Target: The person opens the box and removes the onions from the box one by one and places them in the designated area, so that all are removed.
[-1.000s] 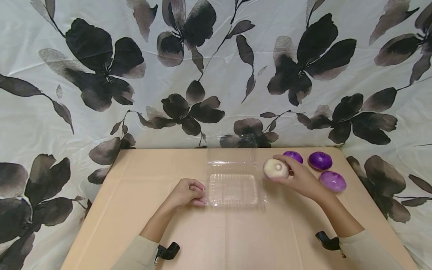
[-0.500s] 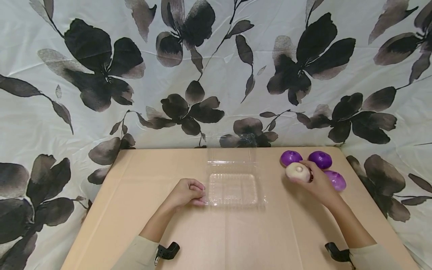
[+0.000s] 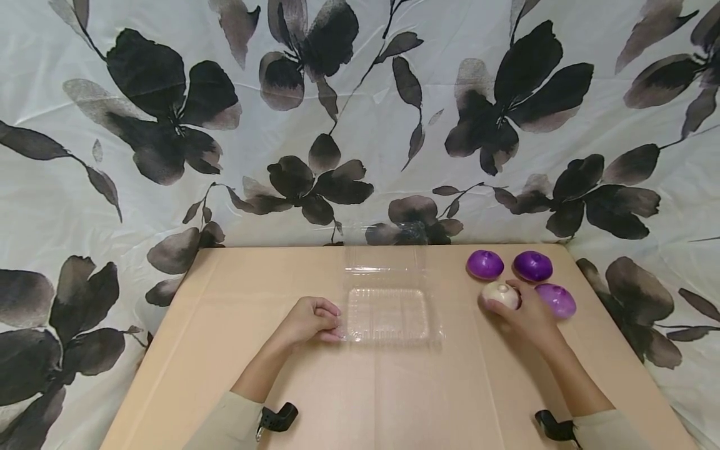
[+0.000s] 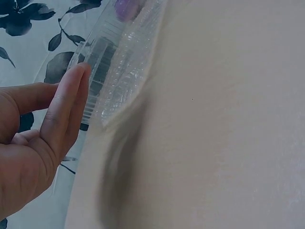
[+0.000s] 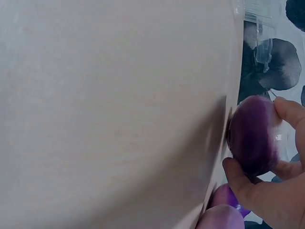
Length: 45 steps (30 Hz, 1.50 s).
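The right hand (image 3: 525, 315) is gripping a round onion (image 3: 500, 294), fingers curled around it, on the tan table (image 3: 394, 387) among three purple onions (image 3: 532, 265). The head view is showing its pale top; the right wrist view is showing its purple underside. The left hand (image 3: 309, 322) is touching a clear plastic container (image 3: 388, 312) with straight fingertips (image 4: 76, 81), seen close in the left wrist view.

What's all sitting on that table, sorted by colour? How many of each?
Purple round onion-shaped pieces lying free: 3
Round piece showing a whitish face, purple on its other side, held in the right hand: 1
Clear plastic hinged container, lid open, touched by the left hand: 1
Total: 5
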Each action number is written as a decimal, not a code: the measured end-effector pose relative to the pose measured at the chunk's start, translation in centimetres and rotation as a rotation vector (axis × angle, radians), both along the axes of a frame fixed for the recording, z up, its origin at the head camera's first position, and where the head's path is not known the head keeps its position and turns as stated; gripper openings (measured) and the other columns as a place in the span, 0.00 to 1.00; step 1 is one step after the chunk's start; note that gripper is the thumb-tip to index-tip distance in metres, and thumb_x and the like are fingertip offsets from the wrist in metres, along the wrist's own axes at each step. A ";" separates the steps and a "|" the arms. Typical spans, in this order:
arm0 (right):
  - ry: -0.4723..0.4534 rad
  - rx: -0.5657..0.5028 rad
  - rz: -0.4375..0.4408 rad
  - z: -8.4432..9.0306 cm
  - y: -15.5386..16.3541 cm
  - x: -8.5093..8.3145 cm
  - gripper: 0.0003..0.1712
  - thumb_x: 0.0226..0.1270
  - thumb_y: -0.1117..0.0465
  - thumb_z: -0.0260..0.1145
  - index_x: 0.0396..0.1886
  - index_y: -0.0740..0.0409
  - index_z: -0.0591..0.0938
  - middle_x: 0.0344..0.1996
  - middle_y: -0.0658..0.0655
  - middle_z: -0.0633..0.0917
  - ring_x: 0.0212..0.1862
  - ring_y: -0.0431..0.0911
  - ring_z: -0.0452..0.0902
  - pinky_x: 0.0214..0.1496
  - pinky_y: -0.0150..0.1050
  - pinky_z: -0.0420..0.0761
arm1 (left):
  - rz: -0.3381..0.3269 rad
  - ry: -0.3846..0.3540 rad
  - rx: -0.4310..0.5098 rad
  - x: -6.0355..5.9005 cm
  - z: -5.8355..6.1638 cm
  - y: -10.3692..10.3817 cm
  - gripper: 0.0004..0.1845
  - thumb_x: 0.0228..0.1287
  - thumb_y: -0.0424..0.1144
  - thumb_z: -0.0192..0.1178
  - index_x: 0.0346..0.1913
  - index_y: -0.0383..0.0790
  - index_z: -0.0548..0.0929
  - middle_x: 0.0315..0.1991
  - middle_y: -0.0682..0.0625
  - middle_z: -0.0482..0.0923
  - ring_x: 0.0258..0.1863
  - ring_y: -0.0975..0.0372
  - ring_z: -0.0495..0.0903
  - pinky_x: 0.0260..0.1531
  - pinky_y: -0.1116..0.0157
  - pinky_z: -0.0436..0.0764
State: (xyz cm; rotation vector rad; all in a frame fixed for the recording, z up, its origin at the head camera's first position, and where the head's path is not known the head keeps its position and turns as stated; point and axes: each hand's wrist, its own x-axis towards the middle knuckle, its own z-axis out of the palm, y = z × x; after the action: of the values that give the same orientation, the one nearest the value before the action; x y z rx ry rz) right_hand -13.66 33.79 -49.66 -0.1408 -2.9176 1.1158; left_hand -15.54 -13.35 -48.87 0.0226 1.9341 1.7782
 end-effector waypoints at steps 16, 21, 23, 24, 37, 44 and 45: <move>-0.041 0.034 -0.002 -0.5 0.1 -0.5 0.50 0.72 0.38 0.67 0.72 0.75 0.63 0.58 0.80 0.77 0.51 0.64 0.81 0.48 0.49 0.88 | -0.003 0.002 0.004 -0.1 -0.1 0.1 0.14 0.68 0.20 0.60 0.53 0.15 0.75 0.35 0.34 0.84 0.28 0.56 0.90 0.34 0.62 0.94; -0.041 0.049 -0.009 -0.5 0.0 -0.6 0.50 0.73 0.39 0.66 0.72 0.76 0.63 0.59 0.81 0.77 0.51 0.65 0.81 0.50 0.53 0.88 | 0.000 0.003 -0.004 0.0 0.0 0.2 0.13 0.68 0.20 0.59 0.53 0.15 0.75 0.34 0.36 0.84 0.28 0.56 0.90 0.34 0.62 0.94; -0.041 0.054 -0.013 -0.6 0.0 -0.6 0.49 0.73 0.39 0.66 0.72 0.76 0.63 0.59 0.81 0.77 0.50 0.64 0.81 0.48 0.50 0.89 | 0.001 0.003 -0.005 0.0 0.1 0.2 0.13 0.68 0.20 0.59 0.53 0.15 0.75 0.35 0.35 0.84 0.28 0.56 0.90 0.34 0.61 0.95; -0.043 0.053 -0.014 -0.6 0.0 -0.7 0.49 0.74 0.39 0.65 0.72 0.76 0.63 0.59 0.81 0.77 0.50 0.64 0.82 0.46 0.48 0.89 | 0.001 0.004 -0.006 0.0 0.1 0.2 0.13 0.68 0.20 0.59 0.53 0.15 0.75 0.35 0.35 0.84 0.28 0.56 0.90 0.34 0.61 0.95; -0.047 0.046 -0.018 -0.8 0.1 -0.7 0.53 0.73 0.38 0.65 0.73 0.78 0.59 0.63 0.82 0.72 0.57 0.69 0.76 0.60 0.66 0.83 | 0.003 0.000 0.005 0.1 0.1 0.2 0.14 0.68 0.19 0.59 0.54 0.15 0.75 0.33 0.38 0.84 0.27 0.57 0.90 0.35 0.61 0.95; -0.058 0.054 -0.004 -0.8 0.1 -0.7 0.56 0.72 0.37 0.67 0.75 0.78 0.56 0.66 0.83 0.69 0.61 0.71 0.73 0.64 0.69 0.79 | 0.007 -0.011 0.017 0.1 -0.1 0.3 0.14 0.67 0.19 0.60 0.53 0.15 0.75 0.31 0.40 0.84 0.28 0.57 0.90 0.36 0.59 0.95; -0.058 0.053 -0.002 -0.7 0.1 -0.7 0.56 0.72 0.38 0.67 0.75 0.78 0.56 0.66 0.83 0.69 0.61 0.72 0.72 0.64 0.69 0.79 | 0.007 -0.011 0.019 0.2 -0.1 0.3 0.14 0.67 0.19 0.60 0.53 0.15 0.75 0.31 0.40 0.84 0.28 0.57 0.90 0.35 0.59 0.95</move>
State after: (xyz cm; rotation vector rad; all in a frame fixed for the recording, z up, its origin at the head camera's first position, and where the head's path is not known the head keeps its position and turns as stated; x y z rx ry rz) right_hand -14.38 33.87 -50.40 -0.1782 -2.9939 1.0508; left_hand -15.36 -13.08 -48.95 0.0126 1.9122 1.7971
